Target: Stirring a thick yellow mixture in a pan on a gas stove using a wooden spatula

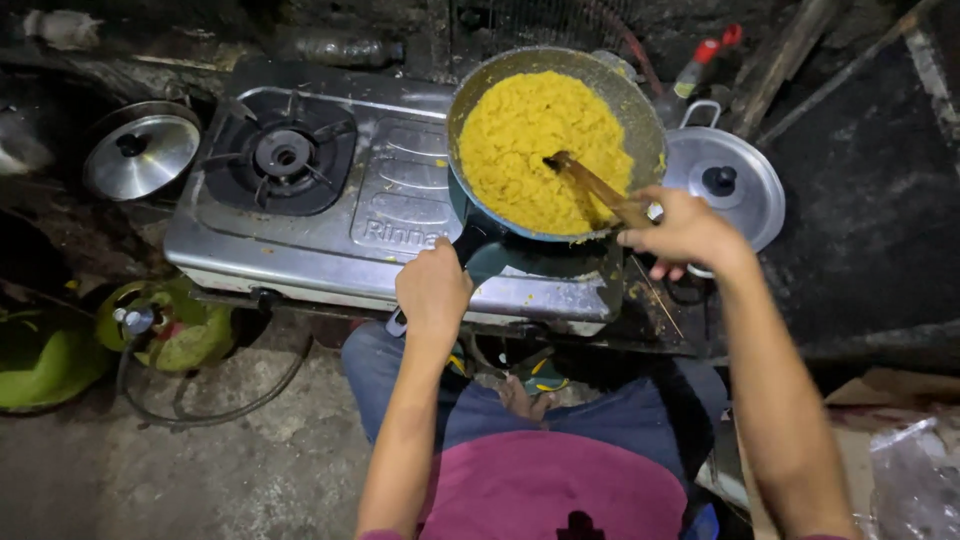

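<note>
- Pan [640, 105] of yellow rice [535, 150] sits on the right burner of the two-burner gas stove [390, 210], tilted a little toward me.
- I see my left hand [432, 290] clamped round the dark pan handle [478, 250] at the stove's front edge.
- I see my right hand [680, 232] closed on the wooden spatula [595, 188], just beside the pan's near right rim; the spatula's tip is dug into the rice near the middle of the pan.
- My two hands are well apart, one on either side of the pan's front.
- Left burner [283, 155] is bare, with no pot on it.
- A steel lid [143, 153] with a black knob lies to the left of the stove, and a second lidded steel pot [725, 180] stands just to the right of the pan, partly behind my right hand.
- A green gas cylinder [165, 325] rests on the floor at the lower left, with a hose [215, 412] curling from it.
- My knees, in blue trousers [480, 410], are under the stove's front edge.
</note>
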